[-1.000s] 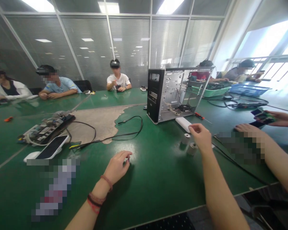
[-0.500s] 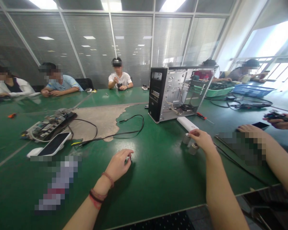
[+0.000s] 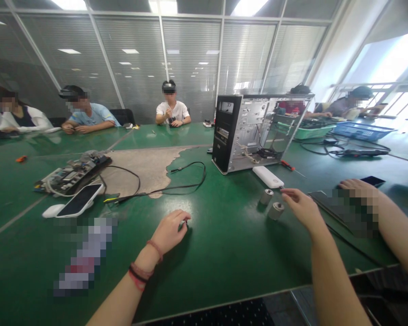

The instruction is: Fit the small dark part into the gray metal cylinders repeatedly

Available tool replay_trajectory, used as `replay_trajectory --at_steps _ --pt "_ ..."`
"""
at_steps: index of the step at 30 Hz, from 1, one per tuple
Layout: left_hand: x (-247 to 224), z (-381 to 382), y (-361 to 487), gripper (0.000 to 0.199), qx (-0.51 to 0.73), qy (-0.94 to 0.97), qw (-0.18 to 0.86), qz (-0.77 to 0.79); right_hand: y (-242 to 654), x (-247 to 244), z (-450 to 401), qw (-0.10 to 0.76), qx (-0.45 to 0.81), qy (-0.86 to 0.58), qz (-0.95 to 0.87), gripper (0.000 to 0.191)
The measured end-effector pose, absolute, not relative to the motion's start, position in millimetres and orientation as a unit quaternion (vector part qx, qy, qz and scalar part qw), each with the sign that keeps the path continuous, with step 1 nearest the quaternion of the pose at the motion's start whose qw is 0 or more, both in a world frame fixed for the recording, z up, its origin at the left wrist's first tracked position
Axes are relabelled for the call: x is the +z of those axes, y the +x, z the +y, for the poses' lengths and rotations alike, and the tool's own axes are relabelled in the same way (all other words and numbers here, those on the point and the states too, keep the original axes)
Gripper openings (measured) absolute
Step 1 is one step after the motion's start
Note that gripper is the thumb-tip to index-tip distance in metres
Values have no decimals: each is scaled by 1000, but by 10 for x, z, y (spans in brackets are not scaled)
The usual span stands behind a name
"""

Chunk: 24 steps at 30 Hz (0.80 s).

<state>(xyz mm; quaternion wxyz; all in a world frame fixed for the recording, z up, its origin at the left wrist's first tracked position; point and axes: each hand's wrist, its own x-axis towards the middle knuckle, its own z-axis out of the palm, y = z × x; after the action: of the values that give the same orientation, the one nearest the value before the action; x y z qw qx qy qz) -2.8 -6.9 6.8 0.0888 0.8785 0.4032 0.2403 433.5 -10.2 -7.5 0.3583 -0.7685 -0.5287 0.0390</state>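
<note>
- The left hand (image 3: 170,231) is above the near part of the green counter (image 3: 221,262), its thumb and fingertips closed on a small dark piece (image 3: 186,222) that they mostly hide.
- The right hand (image 3: 302,206) is held with its fingers nearly together, close to the end of a white device (image 3: 268,176); whether it grasps anything cannot be told.
- Two metal cylinders stand on the counter just beside the right hand: the farther cylinder (image 3: 267,197) and the nearer cylinder (image 3: 276,211), close to each other.
- The white device lies in front of an open computer case (image 3: 223,136), near a screwdriver (image 3: 288,166).
- A black cable (image 3: 204,176) curves across the counter beyond the left hand.
- Farther left, a white-edged phone (image 3: 80,200) lies beside a circuit assembly (image 3: 73,175).
- Another person's hand (image 3: 358,189) rests at the right.
</note>
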Motion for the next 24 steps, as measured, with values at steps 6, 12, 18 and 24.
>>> replay_trajectory --at_steps 6,12,18,24 --pt "67 -67 -19 22 234 881 92 401 4144 -222 -417 399 52 -689 -603 43" --pt "56 -64 -31 22 230 881 91 404 4000 -456 -439 387 49 -703 -595 49" --pt "65 -63 -24 21 228 883 89 400 3728 -330 -369 440 129 -666 -588 51" --pt "84 -82 -13 21 236 882 96 396 2985 -86 -150 437 301 -540 -653 34"
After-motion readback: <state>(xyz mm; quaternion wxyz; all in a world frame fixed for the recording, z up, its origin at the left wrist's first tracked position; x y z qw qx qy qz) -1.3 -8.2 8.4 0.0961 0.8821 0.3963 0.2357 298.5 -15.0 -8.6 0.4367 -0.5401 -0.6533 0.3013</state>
